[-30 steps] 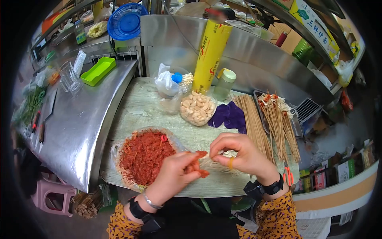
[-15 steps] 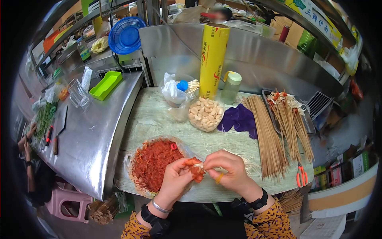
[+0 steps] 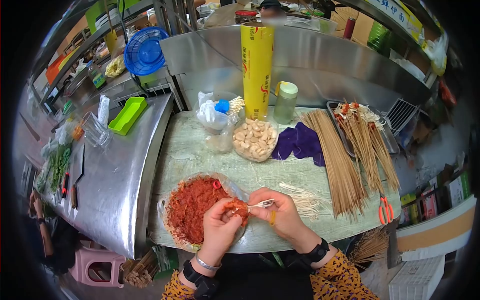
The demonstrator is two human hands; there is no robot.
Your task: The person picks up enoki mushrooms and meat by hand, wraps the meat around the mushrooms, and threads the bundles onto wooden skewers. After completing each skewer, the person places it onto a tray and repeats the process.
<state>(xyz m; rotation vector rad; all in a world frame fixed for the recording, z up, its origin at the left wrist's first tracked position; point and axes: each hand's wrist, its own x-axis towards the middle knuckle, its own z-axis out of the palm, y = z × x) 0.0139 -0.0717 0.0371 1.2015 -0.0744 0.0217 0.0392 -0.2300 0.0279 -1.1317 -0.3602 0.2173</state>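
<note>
My left hand (image 3: pixel 220 227) pinches a strip of red marinated meat (image 3: pixel 239 207) just over the edge of a plastic-lined bowl of red marinated meat (image 3: pixel 192 202). My right hand (image 3: pixel 277 215) holds a small bundle of white enoki mushrooms (image 3: pixel 261 204) against that strip; the two hands touch. A loose bunch of enoki mushrooms (image 3: pixel 306 199) lies on the table right of my right hand. Bare bamboo skewers (image 3: pixel 335 162) lie in a long pile further right.
A bowl of pale sliced pieces (image 3: pixel 255 137), a purple cloth (image 3: pixel 299 142), a yellow film roll (image 3: pixel 256 70), a green-capped bottle (image 3: pixel 285 102), a tray of finished skewers (image 3: pixel 367 135) and orange scissors (image 3: pixel 385 209) surround the worktable. A steel counter (image 3: pixel 110 175) stands left. Another person's arm (image 3: pixel 42 225) shows far left.
Both hands have moved left and closer to the bowl. The enoki bunch that was under my right hand now lies uncovered on the table; a small bundle stays in my fingers.
</note>
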